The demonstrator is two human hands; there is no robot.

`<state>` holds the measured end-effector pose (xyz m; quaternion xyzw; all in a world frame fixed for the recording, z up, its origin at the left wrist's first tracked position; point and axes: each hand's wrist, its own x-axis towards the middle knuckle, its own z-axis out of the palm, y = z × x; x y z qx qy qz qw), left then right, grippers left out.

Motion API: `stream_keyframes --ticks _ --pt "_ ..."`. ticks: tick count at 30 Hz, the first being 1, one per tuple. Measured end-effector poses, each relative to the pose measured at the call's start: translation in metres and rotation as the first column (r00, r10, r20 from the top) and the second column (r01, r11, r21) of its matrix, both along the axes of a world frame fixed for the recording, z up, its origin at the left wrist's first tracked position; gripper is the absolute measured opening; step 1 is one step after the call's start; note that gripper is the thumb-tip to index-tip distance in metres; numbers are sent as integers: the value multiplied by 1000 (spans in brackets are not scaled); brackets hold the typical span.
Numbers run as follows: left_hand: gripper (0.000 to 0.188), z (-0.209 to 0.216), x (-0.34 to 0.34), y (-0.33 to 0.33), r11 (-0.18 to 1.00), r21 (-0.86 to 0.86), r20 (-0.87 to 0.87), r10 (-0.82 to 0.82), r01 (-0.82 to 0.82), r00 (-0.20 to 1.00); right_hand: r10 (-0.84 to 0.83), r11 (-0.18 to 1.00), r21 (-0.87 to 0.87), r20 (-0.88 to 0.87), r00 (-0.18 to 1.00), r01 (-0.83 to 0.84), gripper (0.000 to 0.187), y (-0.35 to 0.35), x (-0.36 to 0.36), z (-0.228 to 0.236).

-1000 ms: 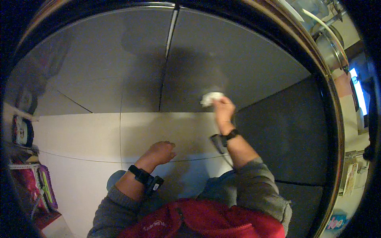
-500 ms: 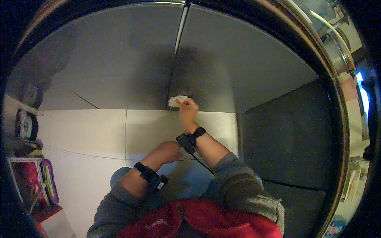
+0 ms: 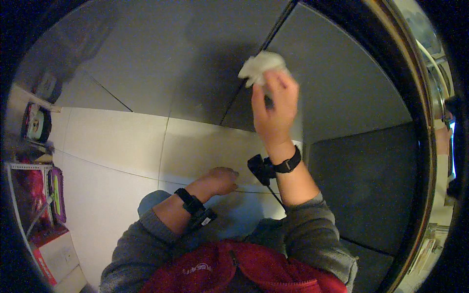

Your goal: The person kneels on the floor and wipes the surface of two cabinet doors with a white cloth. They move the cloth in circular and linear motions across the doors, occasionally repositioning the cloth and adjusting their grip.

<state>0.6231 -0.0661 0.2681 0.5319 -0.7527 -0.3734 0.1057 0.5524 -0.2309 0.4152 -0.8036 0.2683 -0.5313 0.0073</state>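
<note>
A crumpled white cloth (image 3: 264,66) is pinched between the fingers and thumb of my right hand (image 3: 277,105). The cloth lies against the grey cabinet doors (image 3: 337,73), over the dark gap between the two panels. Low over my knees, my left hand (image 3: 221,180) hangs with nothing visible in it. Its fingers are foreshortened, loosely bent and seemingly a little apart. A black strap with a small device (image 3: 262,168) sits on my right wrist, and another strapped device (image 3: 195,207) is on my left.
Pale floor tiles (image 3: 112,141) run below the doors. On the left stand a white metal rack (image 3: 29,167) and a box (image 3: 58,256). A dark panel (image 3: 366,180) closes off the right side, beside a curved dark edge (image 3: 422,112). A thin black cable hangs near my right wrist.
My right hand has moved up and to the right with the cloth, from the doors' lower edge to higher along the gap. My view has turned a little. The left hand stays low.
</note>
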Motion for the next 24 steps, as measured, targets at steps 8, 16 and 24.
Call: stream_keyframes --ticks 8,16,24 --pt "25 16 12 7 988 152 178 -15 -12 984 221 798 603 -251 942 -26 24 2 -5 -222" --pt "30 9 25 25 994 105 176 -21 2 984 372 639 764 -210 904 -86 32 -1 -14 -279" --pt "32 -4 12 4 994 82 140 -89 78 986 261 908 346 -26 965 -236 50 19 -7 -63"
